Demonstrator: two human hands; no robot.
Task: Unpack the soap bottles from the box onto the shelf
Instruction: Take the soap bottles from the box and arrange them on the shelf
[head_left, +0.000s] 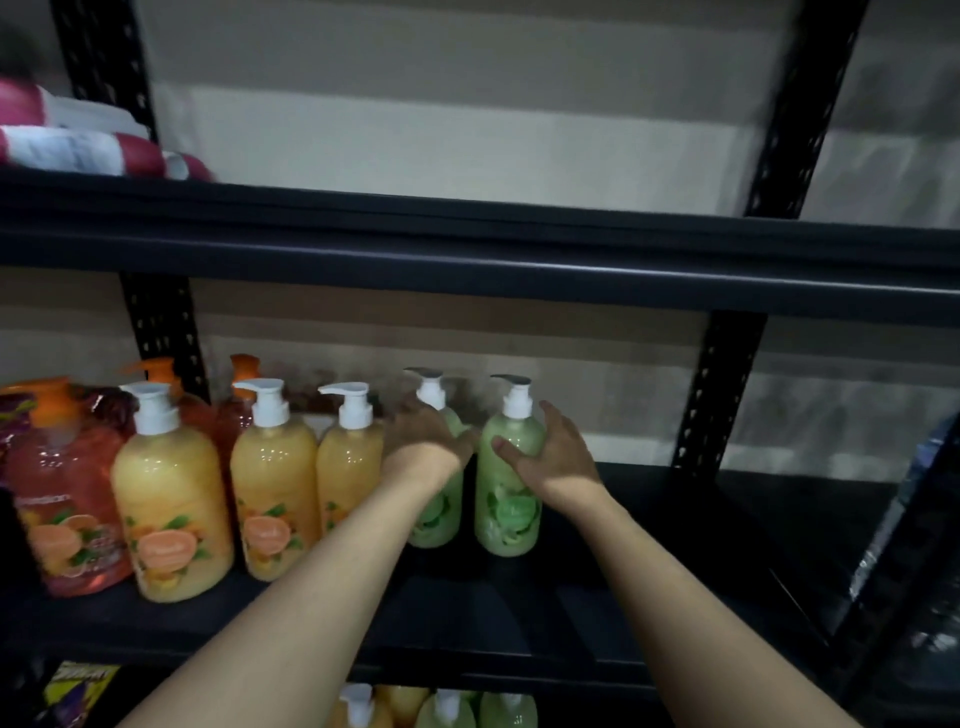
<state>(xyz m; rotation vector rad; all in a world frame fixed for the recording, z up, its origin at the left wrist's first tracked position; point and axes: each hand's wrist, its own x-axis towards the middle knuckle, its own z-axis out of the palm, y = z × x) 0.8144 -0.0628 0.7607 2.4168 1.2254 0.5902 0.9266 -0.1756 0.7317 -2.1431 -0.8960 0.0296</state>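
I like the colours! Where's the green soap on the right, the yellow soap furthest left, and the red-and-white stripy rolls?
right green soap bottle (511, 512): head view, on its front label.
leftmost yellow soap bottle (171, 499): head view, on its body.
red-and-white stripy rolls (78, 148): head view, on the lower roll's front.

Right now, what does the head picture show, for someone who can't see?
The left hand holds the left green bottle, the right hand the right green bottle, both upright on a dark shelf. Yellow bottles and orange bottles stand further left.
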